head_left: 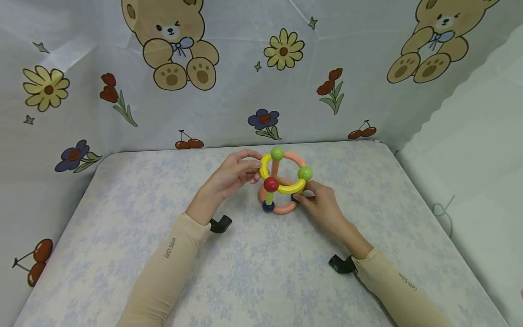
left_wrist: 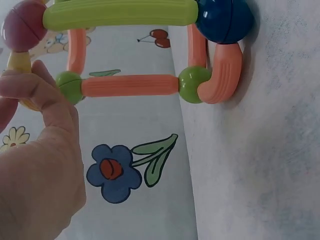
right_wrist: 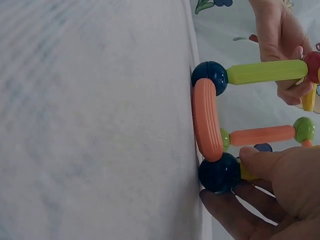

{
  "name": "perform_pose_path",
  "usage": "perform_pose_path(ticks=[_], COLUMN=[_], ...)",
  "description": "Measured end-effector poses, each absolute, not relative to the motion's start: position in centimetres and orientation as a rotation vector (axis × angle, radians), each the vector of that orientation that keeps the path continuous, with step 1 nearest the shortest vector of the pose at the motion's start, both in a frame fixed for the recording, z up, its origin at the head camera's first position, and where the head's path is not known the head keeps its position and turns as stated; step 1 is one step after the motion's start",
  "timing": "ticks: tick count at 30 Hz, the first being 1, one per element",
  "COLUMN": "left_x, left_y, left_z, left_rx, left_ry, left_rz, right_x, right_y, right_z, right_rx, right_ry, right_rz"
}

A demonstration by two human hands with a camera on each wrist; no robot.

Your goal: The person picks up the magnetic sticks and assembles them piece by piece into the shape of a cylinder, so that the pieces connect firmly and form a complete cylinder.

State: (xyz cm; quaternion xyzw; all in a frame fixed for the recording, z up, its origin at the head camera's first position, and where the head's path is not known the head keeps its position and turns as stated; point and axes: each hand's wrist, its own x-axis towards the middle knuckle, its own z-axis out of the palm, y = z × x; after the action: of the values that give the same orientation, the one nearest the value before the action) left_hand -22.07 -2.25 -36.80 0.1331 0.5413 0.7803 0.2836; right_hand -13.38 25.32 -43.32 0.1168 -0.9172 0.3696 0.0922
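A two-tiered frame of coloured balls and rods from a magnetic building set stands on the table. Its upper ring has a red ball [head_left: 271, 184], two green balls, yellow curved rods and an orange one. Orange curved rods [head_left: 284, 208] and dark blue balls [right_wrist: 220, 172] make up the lower ring, with upright rods between. My left hand [head_left: 230, 176] pinches the upper ring's left yellow curved rod [head_left: 264, 166], beside the red ball. Low on the right, my right hand [head_left: 324, 206] holds a yellow upright rod [right_wrist: 247, 170] just above a dark blue ball; the fingers hide most of that rod.
A pale blue-patterned cloth covers the table [head_left: 253, 272]. Behind it hangs a sheet [head_left: 229, 113] printed with bears and flowers. Black wrist devices [head_left: 221, 224] sit at both cuffs. A thin cord [head_left: 443, 211] lies beyond the right table edge.
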Motion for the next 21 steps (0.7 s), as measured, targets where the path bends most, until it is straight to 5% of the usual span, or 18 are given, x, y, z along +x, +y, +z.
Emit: perform_pose_path(ticks=[21], left_x=[-22.36], left_y=[-1.91], left_z=[-37.59], left_rx=[0.276], left_ry=[1.368], left_rz=[2.120], right_x=[-13.64], right_y=[25.34], right_z=[-43.39], right_rx=[0.374], right_ry=[-2.723], right_rz=[1.098])
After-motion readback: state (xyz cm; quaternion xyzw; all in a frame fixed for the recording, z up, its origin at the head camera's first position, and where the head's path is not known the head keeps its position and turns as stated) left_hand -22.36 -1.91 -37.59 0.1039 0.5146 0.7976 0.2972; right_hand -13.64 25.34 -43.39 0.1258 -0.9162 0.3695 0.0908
